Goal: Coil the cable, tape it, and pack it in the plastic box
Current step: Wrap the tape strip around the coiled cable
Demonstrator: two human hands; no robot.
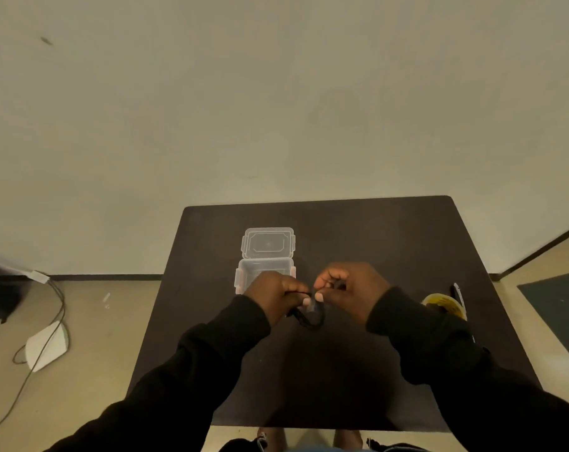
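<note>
Seen from the head camera, the left hand and right hand both pinch a black cable above a dark table, just near of the open plastic box. Even, tight loops would likely ease taping; the tape roll lies at right.

Black cable apparently looped; clear plastic box open on table.

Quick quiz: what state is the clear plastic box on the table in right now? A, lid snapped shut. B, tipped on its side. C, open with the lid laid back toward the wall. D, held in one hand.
C: the plastic box sits upright on the table, with its lid lying flat behind it.
</note>
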